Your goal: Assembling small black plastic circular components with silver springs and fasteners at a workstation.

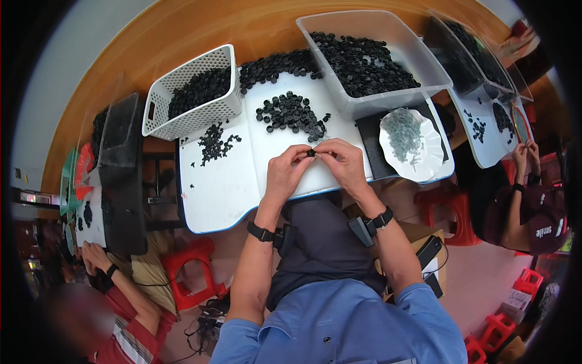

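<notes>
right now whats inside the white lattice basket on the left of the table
The white lattice basket holds a heap of small black caps, banked toward its right wall. Only the top layer shows; the basket floor and anything beneath the heap is covered.

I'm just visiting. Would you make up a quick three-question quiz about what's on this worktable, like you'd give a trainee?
1. True or false: both hands pinch one small black part together.
2. Which container holds the pale greenish pieces? A) white basket B) white plate C) clear bin
3. Fill in: the loose pile of black parts lies on the white ____.

Key:
1. True: left hand and right hand meet on it.
2. B, the white plate.
3. Board.
</notes>
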`<action>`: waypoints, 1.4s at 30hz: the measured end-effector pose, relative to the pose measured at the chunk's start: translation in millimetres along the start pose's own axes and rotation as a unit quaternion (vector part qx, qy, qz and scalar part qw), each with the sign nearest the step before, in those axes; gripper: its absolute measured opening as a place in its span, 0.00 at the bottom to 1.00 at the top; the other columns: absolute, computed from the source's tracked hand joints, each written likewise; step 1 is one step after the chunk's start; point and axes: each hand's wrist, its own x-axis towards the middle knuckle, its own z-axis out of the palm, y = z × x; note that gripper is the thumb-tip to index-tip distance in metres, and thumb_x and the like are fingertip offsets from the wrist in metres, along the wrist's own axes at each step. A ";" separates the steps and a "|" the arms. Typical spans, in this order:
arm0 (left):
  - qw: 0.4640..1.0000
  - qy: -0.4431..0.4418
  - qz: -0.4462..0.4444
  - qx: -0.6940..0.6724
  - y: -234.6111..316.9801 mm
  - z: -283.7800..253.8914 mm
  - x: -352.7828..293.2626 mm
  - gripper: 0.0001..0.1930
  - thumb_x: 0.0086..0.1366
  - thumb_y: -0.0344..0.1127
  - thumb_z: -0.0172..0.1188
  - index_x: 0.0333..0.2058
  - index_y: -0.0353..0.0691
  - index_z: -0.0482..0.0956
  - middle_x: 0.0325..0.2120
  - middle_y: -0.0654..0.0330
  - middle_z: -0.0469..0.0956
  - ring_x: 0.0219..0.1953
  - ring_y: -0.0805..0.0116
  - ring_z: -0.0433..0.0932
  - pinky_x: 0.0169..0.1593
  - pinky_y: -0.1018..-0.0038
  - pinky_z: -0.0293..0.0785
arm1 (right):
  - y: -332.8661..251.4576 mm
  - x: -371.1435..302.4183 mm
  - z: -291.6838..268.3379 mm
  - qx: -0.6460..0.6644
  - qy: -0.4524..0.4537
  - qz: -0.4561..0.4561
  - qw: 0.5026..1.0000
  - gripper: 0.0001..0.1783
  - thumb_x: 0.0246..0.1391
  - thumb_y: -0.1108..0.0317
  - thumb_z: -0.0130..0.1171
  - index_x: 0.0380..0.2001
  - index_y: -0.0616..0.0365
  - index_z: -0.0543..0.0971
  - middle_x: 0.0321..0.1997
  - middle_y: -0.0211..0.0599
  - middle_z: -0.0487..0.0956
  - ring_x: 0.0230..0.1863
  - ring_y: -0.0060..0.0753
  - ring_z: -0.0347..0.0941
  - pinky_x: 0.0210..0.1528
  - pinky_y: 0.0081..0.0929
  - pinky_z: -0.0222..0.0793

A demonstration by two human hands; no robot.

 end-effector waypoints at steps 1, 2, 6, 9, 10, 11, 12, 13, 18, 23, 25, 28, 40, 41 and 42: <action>1.000 0.007 -0.004 -0.002 0.0 0.1 0.0 0.14 0.65 0.27 0.69 0.49 0.33 0.84 0.39 0.55 0.89 0.42 0.68 0.88 0.47 0.75 0.82 | -0.8 -0.2 0.0 0.000 -0.009 0.000 1.000 0.08 0.54 0.80 0.68 0.38 0.63 0.88 0.39 0.39 0.87 0.37 0.30 0.83 0.38 0.22 0.76; 1.000 0.001 -0.006 -0.009 0.0 0.6 0.4 0.14 0.65 0.28 0.69 0.48 0.33 0.84 0.38 0.55 0.89 0.42 0.68 0.89 0.47 0.75 0.82 | -1.8 -1.0 -0.3 -0.014 -0.003 -0.002 1.000 0.07 0.54 0.81 0.67 0.37 0.64 0.87 0.39 0.40 0.87 0.37 0.31 0.84 0.38 0.24 0.77; 1.000 0.004 0.016 -0.005 -1.9 1.5 0.7 0.13 0.64 0.29 0.70 0.47 0.34 0.84 0.37 0.55 0.89 0.41 0.67 0.89 0.46 0.74 0.83 | -2.5 -0.7 2.4 -0.042 0.008 -0.034 0.998 0.07 0.53 0.82 0.66 0.37 0.64 0.87 0.38 0.42 0.87 0.37 0.35 0.84 0.38 0.27 0.78; 1.000 0.008 0.021 -0.001 -2.9 1.7 0.4 0.12 0.64 0.29 0.70 0.46 0.35 0.84 0.36 0.55 0.89 0.41 0.66 0.89 0.45 0.74 0.83 | -3.6 -0.8 3.5 -0.062 0.012 -0.052 0.997 0.07 0.53 0.83 0.66 0.36 0.64 0.87 0.37 0.41 0.87 0.37 0.35 0.84 0.38 0.28 0.78; 1.000 0.010 0.021 -0.002 -2.8 1.9 0.4 0.12 0.64 0.29 0.70 0.46 0.35 0.84 0.36 0.55 0.89 0.41 0.66 0.89 0.45 0.74 0.83 | -4.0 -0.9 3.7 -0.063 0.010 -0.052 0.997 0.07 0.53 0.83 0.66 0.36 0.64 0.87 0.37 0.41 0.87 0.37 0.35 0.84 0.38 0.28 0.78; 1.000 0.011 0.024 0.001 -2.5 2.1 0.6 0.12 0.64 0.30 0.70 0.46 0.35 0.84 0.36 0.55 0.89 0.40 0.65 0.89 0.45 0.73 0.84 | -4.3 -1.0 4.4 -0.070 0.014 -0.054 0.996 0.07 0.53 0.82 0.66 0.36 0.64 0.87 0.37 0.42 0.86 0.36 0.36 0.84 0.37 0.28 0.78; 1.000 0.013 0.027 0.004 -3.3 2.0 0.4 0.12 0.64 0.30 0.70 0.46 0.35 0.84 0.36 0.54 0.89 0.40 0.65 0.90 0.44 0.73 0.84 | -5.5 -1.0 5.6 -0.076 0.018 -0.055 0.995 0.07 0.53 0.82 0.66 0.36 0.64 0.87 0.36 0.42 0.86 0.35 0.36 0.84 0.37 0.27 0.78; 1.000 0.014 0.027 0.004 -4.0 2.1 0.5 0.12 0.64 0.30 0.70 0.46 0.35 0.84 0.36 0.54 0.89 0.40 0.65 0.90 0.44 0.73 0.84 | -6.8 -1.2 6.4 -0.076 0.017 -0.056 0.995 0.07 0.53 0.82 0.66 0.36 0.64 0.87 0.36 0.42 0.86 0.35 0.36 0.84 0.37 0.27 0.78; 0.999 0.019 0.028 0.013 -5.6 3.9 0.8 0.12 0.64 0.30 0.71 0.45 0.35 0.84 0.36 0.54 0.89 0.40 0.64 0.90 0.43 0.73 0.84 | -9.0 -1.7 7.0 -0.096 0.025 -0.049 0.994 0.07 0.53 0.82 0.68 0.36 0.63 0.87 0.36 0.42 0.86 0.34 0.36 0.84 0.36 0.27 0.78; 0.999 0.022 0.032 0.021 -6.2 4.9 1.1 0.12 0.64 0.30 0.71 0.46 0.35 0.84 0.36 0.54 0.89 0.40 0.64 0.90 0.43 0.73 0.84 | -10.0 -1.0 7.3 -0.098 0.030 -0.061 0.993 0.07 0.53 0.82 0.68 0.36 0.64 0.87 0.35 0.42 0.86 0.34 0.36 0.84 0.35 0.27 0.78; 0.999 0.021 0.033 0.025 -5.7 5.1 1.4 0.12 0.64 0.30 0.71 0.46 0.35 0.83 0.36 0.54 0.89 0.41 0.64 0.90 0.43 0.73 0.84 | -8.3 -1.3 7.4 -0.096 0.031 -0.062 0.993 0.07 0.53 0.82 0.68 0.36 0.64 0.87 0.35 0.42 0.86 0.34 0.36 0.84 0.35 0.27 0.78; 0.998 0.020 0.036 0.036 -4.8 5.4 1.2 0.13 0.64 0.30 0.71 0.46 0.35 0.83 0.36 0.54 0.89 0.41 0.64 0.90 0.43 0.73 0.85 | -8.3 -1.1 8.6 -0.081 0.036 -0.050 0.995 0.07 0.53 0.82 0.68 0.36 0.64 0.87 0.35 0.42 0.86 0.34 0.36 0.84 0.35 0.27 0.78; 0.995 0.029 0.057 0.071 -4.5 6.8 1.2 0.12 0.64 0.29 0.71 0.45 0.36 0.83 0.35 0.52 0.88 0.40 0.61 0.90 0.42 0.70 0.86 | -11.5 -6.0 11.5 -0.129 0.047 -0.056 0.989 0.07 0.54 0.82 0.67 0.37 0.64 0.86 0.36 0.44 0.85 0.34 0.40 0.84 0.36 0.29 0.79; 0.995 0.030 0.058 0.071 -4.1 6.8 1.1 0.12 0.64 0.28 0.71 0.45 0.36 0.83 0.35 0.52 0.88 0.39 0.60 0.90 0.42 0.70 0.86 | -11.1 -6.5 11.7 -0.127 0.048 -0.056 0.989 0.08 0.54 0.82 0.67 0.37 0.64 0.86 0.36 0.44 0.85 0.35 0.40 0.84 0.36 0.30 0.79; 0.995 0.031 0.060 0.072 -4.1 7.0 0.9 0.12 0.63 0.28 0.71 0.45 0.36 0.83 0.35 0.52 0.88 0.39 0.60 0.90 0.42 0.70 0.86 | -11.0 -6.8 11.7 -0.125 0.049 -0.055 0.989 0.08 0.54 0.82 0.67 0.37 0.64 0.86 0.36 0.45 0.85 0.35 0.41 0.84 0.36 0.30 0.79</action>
